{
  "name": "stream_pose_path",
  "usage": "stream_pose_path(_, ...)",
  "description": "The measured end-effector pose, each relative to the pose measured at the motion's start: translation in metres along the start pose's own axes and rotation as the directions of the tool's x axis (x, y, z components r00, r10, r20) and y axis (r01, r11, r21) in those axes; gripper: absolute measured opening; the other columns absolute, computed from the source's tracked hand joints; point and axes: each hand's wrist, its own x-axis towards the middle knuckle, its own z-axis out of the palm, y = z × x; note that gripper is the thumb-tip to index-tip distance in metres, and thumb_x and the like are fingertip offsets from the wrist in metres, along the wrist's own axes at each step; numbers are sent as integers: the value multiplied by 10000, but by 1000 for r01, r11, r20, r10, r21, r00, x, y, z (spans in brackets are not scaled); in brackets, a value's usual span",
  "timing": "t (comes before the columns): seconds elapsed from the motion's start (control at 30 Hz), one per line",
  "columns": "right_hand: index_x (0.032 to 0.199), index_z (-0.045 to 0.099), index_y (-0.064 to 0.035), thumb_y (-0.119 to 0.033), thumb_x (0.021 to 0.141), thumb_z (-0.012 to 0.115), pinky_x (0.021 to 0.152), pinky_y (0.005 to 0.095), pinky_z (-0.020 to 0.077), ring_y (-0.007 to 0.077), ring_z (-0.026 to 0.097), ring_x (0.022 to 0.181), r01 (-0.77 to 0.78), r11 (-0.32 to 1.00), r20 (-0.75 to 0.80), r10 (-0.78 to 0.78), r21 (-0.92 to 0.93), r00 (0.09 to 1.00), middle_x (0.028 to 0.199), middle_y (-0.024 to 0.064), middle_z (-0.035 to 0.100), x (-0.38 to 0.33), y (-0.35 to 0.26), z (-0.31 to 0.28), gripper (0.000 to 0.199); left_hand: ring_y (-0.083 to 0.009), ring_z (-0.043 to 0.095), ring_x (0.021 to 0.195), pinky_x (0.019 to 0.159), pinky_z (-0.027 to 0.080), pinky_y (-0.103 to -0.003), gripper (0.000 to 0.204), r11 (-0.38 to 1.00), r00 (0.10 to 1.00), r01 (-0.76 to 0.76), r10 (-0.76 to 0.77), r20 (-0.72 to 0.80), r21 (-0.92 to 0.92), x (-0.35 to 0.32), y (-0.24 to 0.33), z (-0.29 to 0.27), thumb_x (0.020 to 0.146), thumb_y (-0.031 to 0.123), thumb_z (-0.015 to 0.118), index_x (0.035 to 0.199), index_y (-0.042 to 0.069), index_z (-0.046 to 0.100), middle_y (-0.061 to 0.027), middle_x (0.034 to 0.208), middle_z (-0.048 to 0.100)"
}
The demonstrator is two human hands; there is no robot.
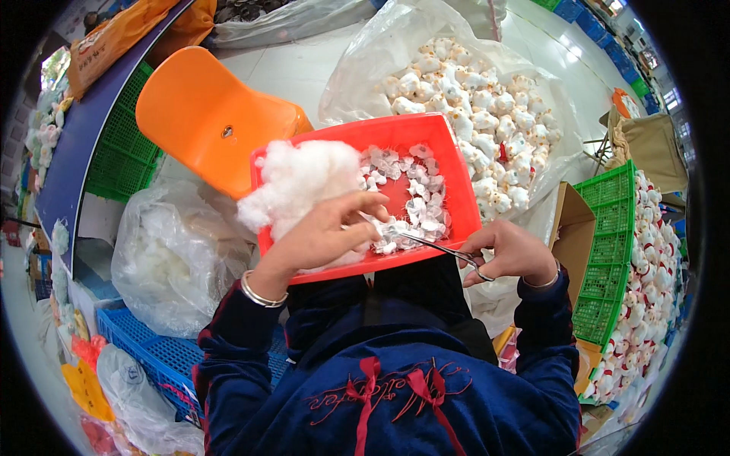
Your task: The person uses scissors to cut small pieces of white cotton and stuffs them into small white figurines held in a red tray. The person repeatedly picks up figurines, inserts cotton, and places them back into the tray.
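A red plastic tray [464,194] rests on my lap, with a heap of white fluffy stuffing [312,178] in its left part. Small white fabric pieces [430,201] lie scattered over its right part. My left hand [323,232] is over the tray beside the stuffing, its fingers curled around a small white piece [376,223] that they partly hide. In my right hand [513,251], at the tray's near right corner, are metal forceps [441,247] with ring handles. Their thin tip points left, close to the fingers of my left hand.
An orange chair [217,121] stands beyond the tray's left side. A large clear bag [357,80] of white stuffed pieces [487,114] lies beyond it. Green crates [608,258] are at the right; a plastic bag [171,258] and blue crate [152,342] are at the left.
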Motion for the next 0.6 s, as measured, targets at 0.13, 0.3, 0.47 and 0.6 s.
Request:
stream_pose_path(0.13,911,750,-2,-215,747,924,580,268,416,57,514,620,-50,999,17,50,7,999,628,-18,569,1,-6,-4,320,-136,707,795,723,578,-271,261,985,983,148,-137,124,-90,8,-4,5,1010,78,566,1204,-24,707,-77,929,734)
stream_pose_path(0.3,915,753,1,-216,747,923,576,271,417,60,509,617,-42,999,-13,42,-19,999,623,-19,561,-1,-6,-4,323,-125,704,750,708,584,-258,201,972,985,167,-160,59,-165,13,-5,5,1024,121,602,1080,-28,724,-84,870,735)
stream_pose_path(0.47,909,753,7,-215,746,921,569,281,417,66,504,612,-43,999,-37,42,-33,998,618,-11,554,-1,-5,-2,322,-111,703,781,734,588,-263,149,978,988,151,-144,59,-142,15,-4,7,997,114,668,1049,-16,720,-65,890,733)
stream_pose_path(0.6,903,751,12,-212,743,920,562,291,414,75,499,602,-47,997,-55,43,-64,998,613,-2,545,-2,-10,-3,323,-99,697,811,754,579,-251,117,980,991,128,-120,61,-149,15,-3,8,960,82,714,1034,-8,717,-55,908,734)
